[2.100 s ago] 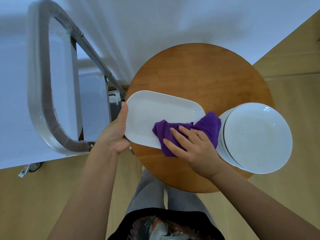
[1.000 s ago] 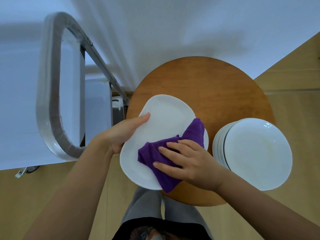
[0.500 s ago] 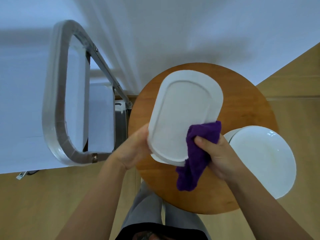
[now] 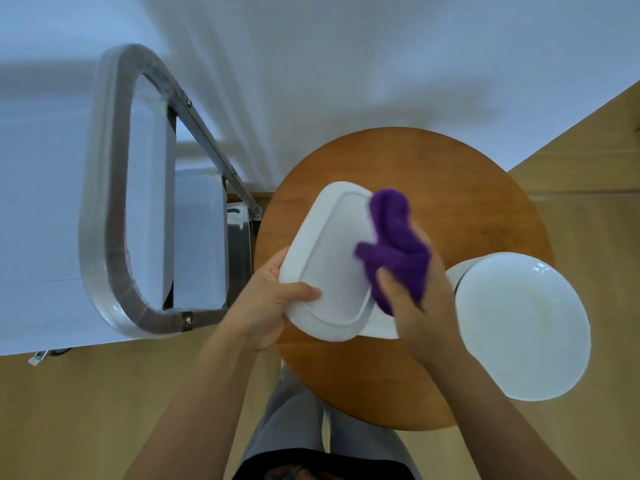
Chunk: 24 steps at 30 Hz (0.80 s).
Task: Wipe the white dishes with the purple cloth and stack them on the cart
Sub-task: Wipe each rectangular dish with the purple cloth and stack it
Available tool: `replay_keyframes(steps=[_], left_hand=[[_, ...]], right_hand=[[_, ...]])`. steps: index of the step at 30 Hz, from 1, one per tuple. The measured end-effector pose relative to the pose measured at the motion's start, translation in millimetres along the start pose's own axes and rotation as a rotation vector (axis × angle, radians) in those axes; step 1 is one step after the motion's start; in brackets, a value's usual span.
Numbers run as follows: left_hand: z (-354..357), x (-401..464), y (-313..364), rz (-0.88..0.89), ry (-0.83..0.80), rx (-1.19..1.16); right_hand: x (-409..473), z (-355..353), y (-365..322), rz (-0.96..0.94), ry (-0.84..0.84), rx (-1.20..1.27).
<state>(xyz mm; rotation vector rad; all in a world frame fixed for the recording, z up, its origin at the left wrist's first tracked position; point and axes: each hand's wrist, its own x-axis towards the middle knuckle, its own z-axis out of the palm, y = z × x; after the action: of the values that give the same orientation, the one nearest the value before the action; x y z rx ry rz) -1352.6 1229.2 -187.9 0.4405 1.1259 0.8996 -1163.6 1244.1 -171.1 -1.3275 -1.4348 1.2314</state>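
Observation:
A white oblong dish [image 4: 332,261] is held tilted above the round wooden table [image 4: 450,188], its underside facing me. My left hand [image 4: 266,310] grips its near left edge, thumb on the underside. My right hand [image 4: 415,306] holds the purple cloth [image 4: 394,244] bunched against the dish's right side. A stack of round white dishes [image 4: 519,323] sits on the table's right edge. The metal cart [image 4: 114,209] stands to the left, with white dishes [image 4: 197,237] on its shelf.
A white wall rises behind the table and cart. Wooden floor [image 4: 69,410] lies below. My legs [image 4: 311,427] are under the table's near edge. A cart caster [image 4: 45,355] shows at lower left.
The dish was turned over from face-up to underside-up and lifted off the table. The purple cloth has moved from the dish's lower right edge up onto its right side.

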Motion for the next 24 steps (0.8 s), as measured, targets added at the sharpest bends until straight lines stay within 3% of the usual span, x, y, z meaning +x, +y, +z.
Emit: replay_keyframes(steps=[2, 5, 10, 14, 20, 24], left_hand=[[8.8, -1.9, 3.2, 0.025, -0.074, 0.052], [19.3, -6.9, 8.6, 0.054, -0.127, 0.135], [21.6, -14.4, 14.1, 0.080, -0.139, 0.180], [26.8, -18.8, 10.9, 0.077, -0.133, 0.192], [27.6, -27.0, -1.2, 0.089, -0.050, 0.080], [23.9, -22.4, 3.9, 0.140, 0.038, -0.074]], right_hand=[[-0.9, 13.1, -4.8, -0.144, -0.271, -0.217], [8.8, 23.5, -11.3, -0.185, -0.377, -0.406], [31.3, 23.8, -18.9, -0.305, -0.188, -0.603], [57.1, 14.4, -16.0, -0.166, -0.023, -0.668], [73.7, -7.0, -1.6, 0.148, 0.023, -0.384], [69.3, -19.8, 1.9, 0.291, 0.031, 0.100]])
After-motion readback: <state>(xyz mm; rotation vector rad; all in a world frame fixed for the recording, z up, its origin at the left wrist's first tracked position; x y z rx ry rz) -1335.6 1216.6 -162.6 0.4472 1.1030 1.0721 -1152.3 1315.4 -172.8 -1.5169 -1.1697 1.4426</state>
